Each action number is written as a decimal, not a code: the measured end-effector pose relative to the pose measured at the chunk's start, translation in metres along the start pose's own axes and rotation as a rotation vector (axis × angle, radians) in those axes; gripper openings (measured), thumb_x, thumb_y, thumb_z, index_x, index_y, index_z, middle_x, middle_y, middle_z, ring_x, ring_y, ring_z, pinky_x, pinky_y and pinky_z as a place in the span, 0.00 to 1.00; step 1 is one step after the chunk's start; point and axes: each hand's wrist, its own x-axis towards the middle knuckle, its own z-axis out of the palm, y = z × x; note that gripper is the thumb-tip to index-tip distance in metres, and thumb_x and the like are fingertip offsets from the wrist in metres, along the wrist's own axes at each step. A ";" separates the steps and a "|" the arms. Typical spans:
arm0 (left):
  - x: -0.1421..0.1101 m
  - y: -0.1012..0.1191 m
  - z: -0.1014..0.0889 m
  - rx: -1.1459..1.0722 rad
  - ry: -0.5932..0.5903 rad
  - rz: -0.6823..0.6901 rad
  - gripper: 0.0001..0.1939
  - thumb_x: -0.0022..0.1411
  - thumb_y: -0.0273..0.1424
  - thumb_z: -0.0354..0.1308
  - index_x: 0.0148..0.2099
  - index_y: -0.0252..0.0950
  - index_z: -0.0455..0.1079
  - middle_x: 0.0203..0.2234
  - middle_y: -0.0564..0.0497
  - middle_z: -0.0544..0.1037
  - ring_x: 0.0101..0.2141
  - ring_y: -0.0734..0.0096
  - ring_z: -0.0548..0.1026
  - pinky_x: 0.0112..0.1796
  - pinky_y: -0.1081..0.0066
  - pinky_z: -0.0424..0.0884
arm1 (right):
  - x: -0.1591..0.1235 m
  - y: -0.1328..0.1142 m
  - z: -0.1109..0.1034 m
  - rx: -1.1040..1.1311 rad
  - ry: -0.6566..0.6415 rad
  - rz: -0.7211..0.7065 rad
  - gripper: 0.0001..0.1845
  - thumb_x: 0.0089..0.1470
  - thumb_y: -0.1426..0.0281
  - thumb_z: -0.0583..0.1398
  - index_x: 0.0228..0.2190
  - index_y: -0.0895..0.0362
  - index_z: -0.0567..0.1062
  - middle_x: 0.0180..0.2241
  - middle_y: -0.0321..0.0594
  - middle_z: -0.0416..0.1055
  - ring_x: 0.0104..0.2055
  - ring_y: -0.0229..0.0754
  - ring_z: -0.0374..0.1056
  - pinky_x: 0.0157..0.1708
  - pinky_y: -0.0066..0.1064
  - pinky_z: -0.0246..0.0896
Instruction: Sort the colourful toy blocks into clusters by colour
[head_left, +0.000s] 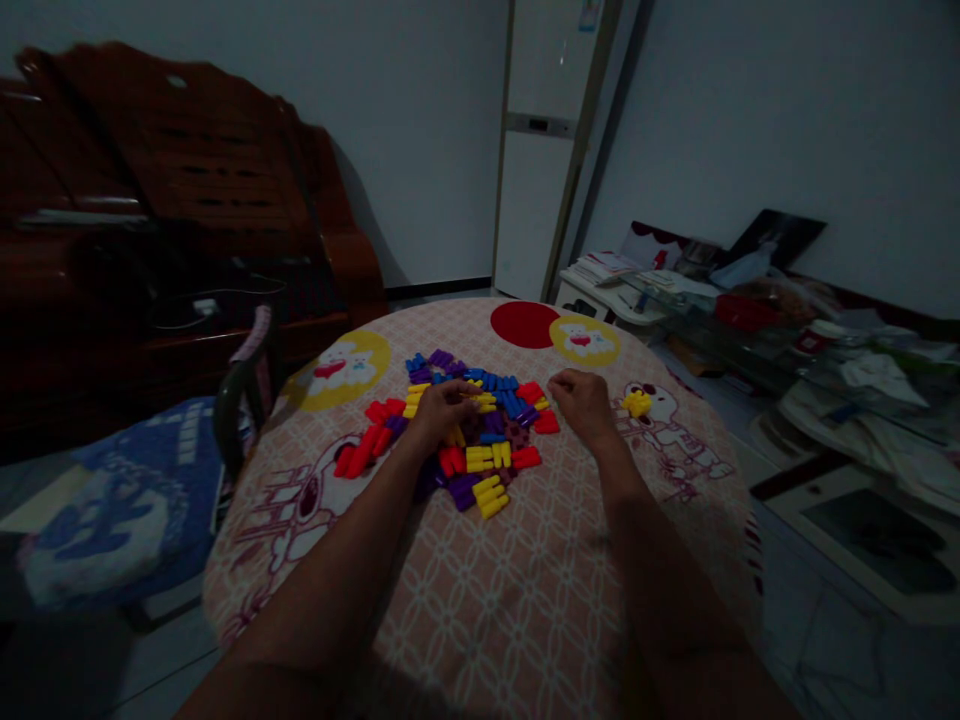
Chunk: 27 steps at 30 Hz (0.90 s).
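Note:
A heap of small plastic blocks (480, 440), red, yellow, blue and purple, lies in the middle of a round table with a pink patterned cloth (525, 600). My left hand (442, 408) rests on top of the heap, its fingers curled down among the pieces; whether it grips one is hidden. My right hand (581, 400) lies at the heap's right edge in a loose fist, close to a red block (546, 422). A lone yellow piece (637, 403) sits apart on the cloth, right of that hand.
A dark wooden sofa (187, 200) stands at the left, with a chair (247, 385) and a blue cushion (127, 500) beside the table. A white refrigerator (544, 150) is behind. A cluttered low glass table (750, 320) fills the right.

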 end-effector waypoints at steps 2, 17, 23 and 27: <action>-0.005 0.008 0.003 -0.160 0.001 -0.074 0.22 0.41 0.36 0.74 0.40 0.33 0.77 0.31 0.49 0.82 0.28 0.68 0.78 0.31 0.70 0.74 | -0.004 -0.013 0.008 0.096 -0.086 -0.032 0.10 0.51 0.73 0.59 0.32 0.56 0.82 0.27 0.38 0.77 0.31 0.41 0.70 0.35 0.29 0.60; -0.014 0.019 0.019 -0.347 -0.177 -0.217 0.18 0.45 0.32 0.73 0.41 0.35 0.77 0.36 0.47 0.82 0.34 0.71 0.79 0.39 0.70 0.77 | -0.010 -0.026 0.022 0.642 -0.261 0.196 0.14 0.46 0.62 0.63 0.34 0.57 0.81 0.24 0.34 0.75 0.24 0.38 0.71 0.21 0.25 0.63; -0.008 0.013 0.006 -0.222 -0.081 -0.122 0.23 0.43 0.38 0.74 0.41 0.34 0.78 0.37 0.46 0.82 0.34 0.68 0.79 0.39 0.67 0.77 | 0.006 0.012 -0.025 0.592 0.164 0.353 0.15 0.43 0.61 0.65 0.29 0.60 0.77 0.21 0.37 0.74 0.20 0.38 0.69 0.18 0.26 0.64; -0.006 0.011 0.002 -0.167 -0.053 -0.091 0.25 0.43 0.41 0.73 0.42 0.34 0.78 0.38 0.45 0.83 0.34 0.66 0.79 0.37 0.67 0.76 | 0.006 0.065 -0.059 0.251 0.455 0.462 0.14 0.51 0.63 0.60 0.32 0.62 0.78 0.25 0.42 0.76 0.23 0.41 0.72 0.22 0.30 0.67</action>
